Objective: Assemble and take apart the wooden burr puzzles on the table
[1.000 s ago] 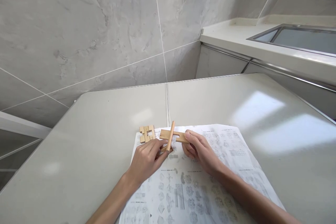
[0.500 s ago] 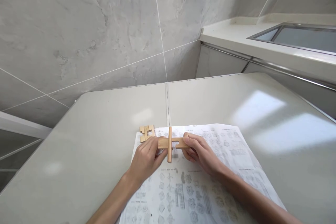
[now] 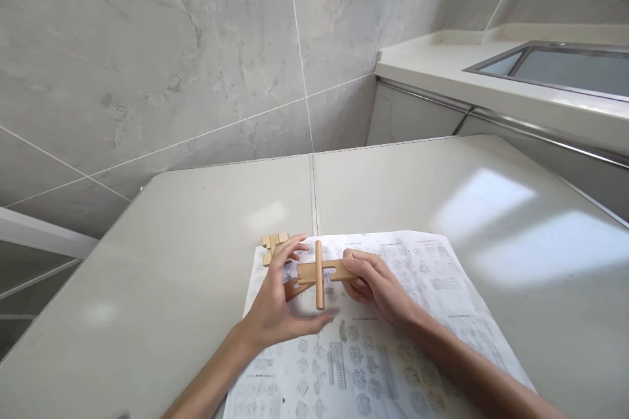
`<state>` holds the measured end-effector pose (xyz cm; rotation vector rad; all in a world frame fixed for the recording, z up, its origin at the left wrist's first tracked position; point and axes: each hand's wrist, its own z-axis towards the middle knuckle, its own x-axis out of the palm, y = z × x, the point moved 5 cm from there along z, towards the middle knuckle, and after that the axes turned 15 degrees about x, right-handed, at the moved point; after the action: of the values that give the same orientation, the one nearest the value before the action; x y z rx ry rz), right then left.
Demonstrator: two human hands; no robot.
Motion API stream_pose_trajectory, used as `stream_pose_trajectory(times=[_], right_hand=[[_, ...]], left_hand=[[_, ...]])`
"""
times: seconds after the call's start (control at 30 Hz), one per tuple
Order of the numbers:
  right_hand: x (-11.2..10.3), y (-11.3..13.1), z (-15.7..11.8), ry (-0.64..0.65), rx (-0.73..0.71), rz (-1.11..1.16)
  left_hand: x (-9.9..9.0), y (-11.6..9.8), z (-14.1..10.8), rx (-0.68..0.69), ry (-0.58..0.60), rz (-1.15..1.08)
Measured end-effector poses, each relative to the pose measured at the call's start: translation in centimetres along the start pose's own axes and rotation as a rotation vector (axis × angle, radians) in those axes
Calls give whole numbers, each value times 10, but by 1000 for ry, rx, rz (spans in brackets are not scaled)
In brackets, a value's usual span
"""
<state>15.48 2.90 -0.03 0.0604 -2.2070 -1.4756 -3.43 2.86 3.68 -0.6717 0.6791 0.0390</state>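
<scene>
My right hand (image 3: 369, 275) pinches the right end of a notched flat wooden puzzle piece (image 3: 307, 273) between thumb and fingers. A second wooden piece, a narrow bar (image 3: 319, 275), crosses it upright near the middle. Part of another wooden piece (image 3: 292, 289) shows behind and below, slanting toward the left palm. Around the left end of these joined pieces, my left hand (image 3: 282, 298) is spread, thumb low and fingers high. Whether its palm touches the wood I cannot tell. Beneath both hands lies a printed instruction sheet (image 3: 339, 366) with small diagrams.
Several notched wooden pieces (image 3: 268, 242) lie at the sheet's upper left corner, partly behind my left hand. The glossy pale table (image 3: 196, 242) has a seam down its middle. A grey tiled wall (image 3: 171, 65) stands beyond, and a counter with a sink (image 3: 555, 72) is at right.
My left hand has let go of the left end of the joined pieces and spread its fingers. The pieces have dropped slightly, still in my right hand, and the slanting piece now shows.
</scene>
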Motion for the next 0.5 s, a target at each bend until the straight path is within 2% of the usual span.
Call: stream_pose_trajectory(times=[0.2, 0.5], right_hand=[[6, 1, -2, 27, 41, -64], [9, 7, -2, 48, 60, -110]], left_hand=[[3, 7, -6, -54, 12, -190], [6, 10, -15, -134, -33, -256]])
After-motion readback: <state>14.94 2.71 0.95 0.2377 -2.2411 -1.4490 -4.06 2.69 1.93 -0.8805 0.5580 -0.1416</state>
